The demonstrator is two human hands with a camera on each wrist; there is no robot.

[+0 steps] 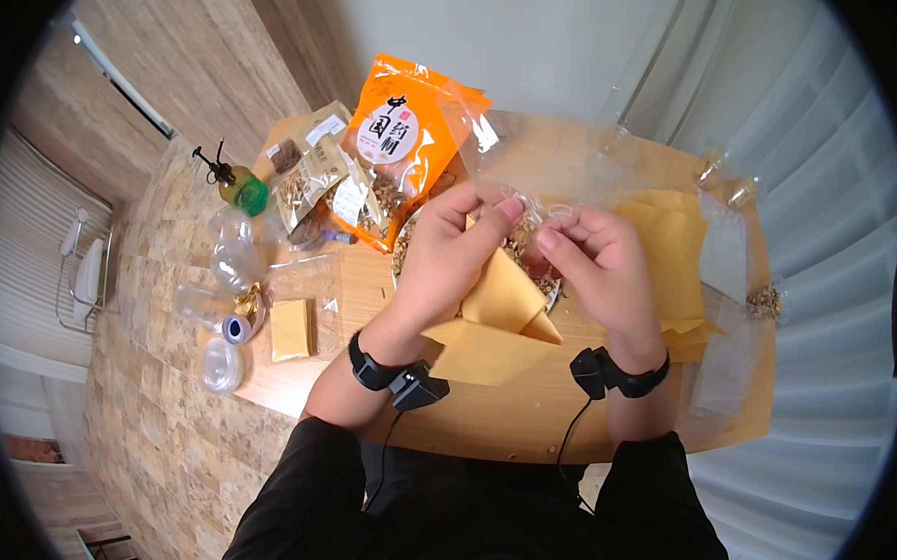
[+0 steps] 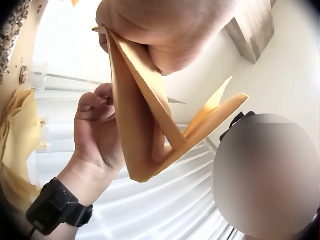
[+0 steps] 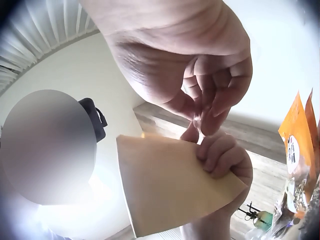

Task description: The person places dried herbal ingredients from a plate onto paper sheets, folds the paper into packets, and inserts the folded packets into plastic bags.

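Observation:
The left hand grips a folded sheet of yellow-brown paper, its fingers curled round one edge while the loose part hangs toward the body. Just to the right, the right hand pinches a small clear piece of plastic between thumb and fingers, close to the left fingertips. In the left wrist view the paper shows as a folded, partly spread shape below the left palm. Behind the hands, a white plate of brown dried bits is partly hidden.
An orange bag and smaller packets stand at the back left. Along the left lie clear plastic containers, a yellow packet and a green spray bottle. Yellow-brown sheets lie on the right.

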